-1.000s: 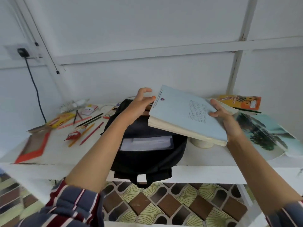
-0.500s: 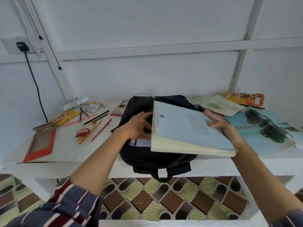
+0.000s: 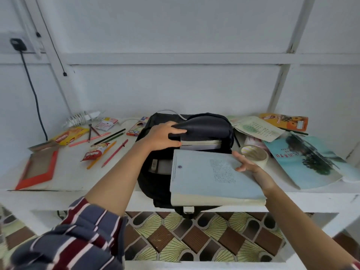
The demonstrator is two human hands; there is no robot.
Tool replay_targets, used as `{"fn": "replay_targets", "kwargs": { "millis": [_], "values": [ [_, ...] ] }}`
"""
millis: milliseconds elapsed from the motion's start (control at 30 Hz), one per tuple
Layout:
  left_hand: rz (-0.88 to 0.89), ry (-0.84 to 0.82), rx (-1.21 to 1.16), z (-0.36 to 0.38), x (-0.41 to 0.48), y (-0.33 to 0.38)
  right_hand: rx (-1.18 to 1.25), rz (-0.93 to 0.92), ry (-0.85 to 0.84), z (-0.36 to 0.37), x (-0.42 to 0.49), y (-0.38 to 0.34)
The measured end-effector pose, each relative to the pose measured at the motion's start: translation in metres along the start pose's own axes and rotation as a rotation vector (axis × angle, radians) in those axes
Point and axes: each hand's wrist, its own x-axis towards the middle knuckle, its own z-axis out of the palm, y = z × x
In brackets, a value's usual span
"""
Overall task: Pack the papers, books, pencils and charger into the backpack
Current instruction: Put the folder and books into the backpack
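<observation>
L hand [image 3: 163, 136] grips backpack [image 3: 206, 125] flap; R hand [image 3: 251, 170] holds blue book [image 3: 204, 178] edge, fingers splayed.

The blue book [image 3: 204, 180] covers most of the backpack [image 3: 206, 125] front, and its print's way too tiny to read. Also the right hand [image 3: 253, 170] blocks part of the tape roll [image 3: 254, 153], and the striped sleeve [image 3: 74, 240] gets cut off at the bottom edge.

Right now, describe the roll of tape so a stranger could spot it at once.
Find the black backpack mid-way along the white shelf. Just right of it, beyond the right hand holding the pale blue book, sits the roll of tape. It alone is ring-shaped; its neighbours are flat books.
</observation>
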Motion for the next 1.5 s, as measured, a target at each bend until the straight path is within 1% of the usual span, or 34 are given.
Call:
{"fn": "replay_targets", "kwargs": {
  "millis": [100,167,233,300,367,467,567,633,767,833,867,900,933,1000,1033,1067,1100,1133,1167,1200,1233,1300,1333,1367,1400,1433,1500],
  "values": [
    [-0.01,-0.012,-0.049,-0.012,0.008,0.005,0.22,-0.009,0.122,0.009,0.0,0.008],
    [-0.052,-0.029,-0.14,-0.016,0.009,0.004,0.384,-0.051,0.252,0.019,0.001,0.013],
    [-0.084,-0.035,-0.212,-0.018,0.01,0.004,0.474,-0.121,0.371,0.029,0.005,0.016],
    [-0.089,-0.043,-0.244,-0.02,0.01,0.005,0.557,-0.189,0.441,0.042,0.007,0.016],
    [-0.079,-0.048,-0.244,-0.022,0.011,0.007,0.645,-0.212,0.502,0.056,0.01,0.015],
    [-0.067,-0.048,-0.259,-0.024,0.012,0.007,0.715,-0.213,0.583,0.072,0.016,0.015],
    [-0.052,-0.053,-0.273,-0.025,0.013,0.008,0.759,-0.23,0.62,0.082,0.021,0.013],
    [-0.042,-0.057,-0.27,-0.026,0.013,0.009,0.742,-0.243,0.653,0.085,0.027,0.013],
    [-0.043,-0.069,-0.271,-0.024,0.013,0.009,0.505,-0.307,0.762,0.103,0.041,0.015],
    [-0.047,-0.072,-0.278,-0.023,0.013,0.008,0.34,-0.315,0.772,0.112,0.05,0.016],
    [-0.045,-0.072,-0.285,-0.024,0.013,0.008,0.259,-0.289,0.753,0.113,0.054,0.017],
    [-0.041,-0.071,-0.29,-0.025,0.014,0.007,0.181,-0.234,0.705,0.111,0.057,0.017],
    [-0.036,-0.07,-0.294,-0.026,0.014,0.006,0.111,-0.166,0.618,0.108,0.057,0.016],
    [-0.032,-0.068,-0.297,-0.027,0.015,0.005,-0.033,-0.047,0.375,0.098,0.049,0.012],
    [-0.031,-0.069,-0.299,-0.028,0.015,0.004,-0.161,-0.008,0.27,0.093,0.041,0.009],
    [-0.029,-0.071,-0.3,-0.028,0.015,0.004,-0.37,0.002,0.202,0.087,0.034,0.007],
    [-0.022,-0.072,-0.3,-0.029,0.015,0.004,-0.631,-0.024,0.176,0.081,0.028,0.007],
    [-0.016,-0.072,-0.299,-0.029,0.015,0.004,-0.926,-0.077,0.201,0.077,0.023,0.007],
    [-0.011,-0.072,-0.297,-0.029,0.014,0.004,-1.193,-0.138,0.26,0.074,0.02,0.006],
    [-0.011,-0.072,-0.295,-0.029,0.014,0.004,-1.365,-0.217,0.317,0.074,0.019,0.005],
    [-0.012,-0.071,-0.295,-0.03,0.014,0.004,-1.48,-0.314,0.337,0.076,0.018,0.006],
    [-0.007,-0.067,-0.3,-0.03,0.014,0.004,-1.678,-0.574,0.327,0.078,0.026,0.015],
    [-0.005,-0.066,-0.301,-0.03,0.014,0.005,-1.695,-0.682,0.34,0.078,0.034,0.021],
    [-0.005,-0.067,-0.303,-0.031,0.014,0.005,-1.662,-0.761,0.346,0.076,0.042,0.025],
    [-0.006,-0.068,-0.304,-0.031,0.013,0.005,-1.616,-0.796,0.343,0.075,0.047,0.026],
    [-0.006,-0.068,-0.306,-0.032,0.013,0.005,-1.583,-0.803,0.342,0.076,0.052,0.027],
    [-0.009,-0.07,-0.313,-0.032,0.012,0.005,-1.546,-0.76,0.332,0.08,0.061,0.027]
  ]
}}
